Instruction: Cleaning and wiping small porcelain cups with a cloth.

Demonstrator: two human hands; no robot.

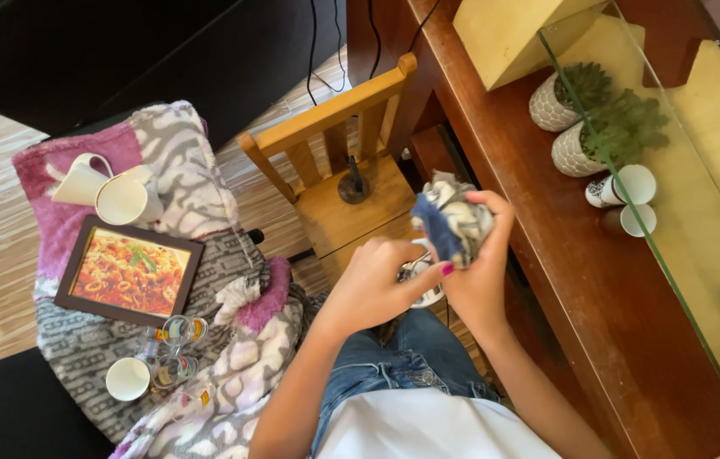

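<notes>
We hold a crumpled cloth [453,219], blue, white and grey, up in front of us, above our knees and just off the edge of the long wooden table [564,280]. Our right hand [480,263] cups it from below and behind, fingers curled tight over its top, so the bundle is clamped in that palm. Our left hand [372,285] comes in from the side, wrist bent, thumb and forefinger pinched on the cloth's lower edge (the thumbnail is painted pink). Both forearms rise from our lap, elbows drawn in.

Below the hands stands a small wooden chair [338,161] with a dark object on its seat; something white lies under our hands, perhaps a cord or a shoe, too hidden to tell. To our left a patterned blanket [198,195] in purple, grey and white bears two white mugs [126,197], a framed food picture [128,272], a few drinking glasses [174,348] and a small white cup [128,378]. On the table sit two potted plants [585,127] in white pots and two more cups [628,200], beside a glass panel [674,280].
</notes>
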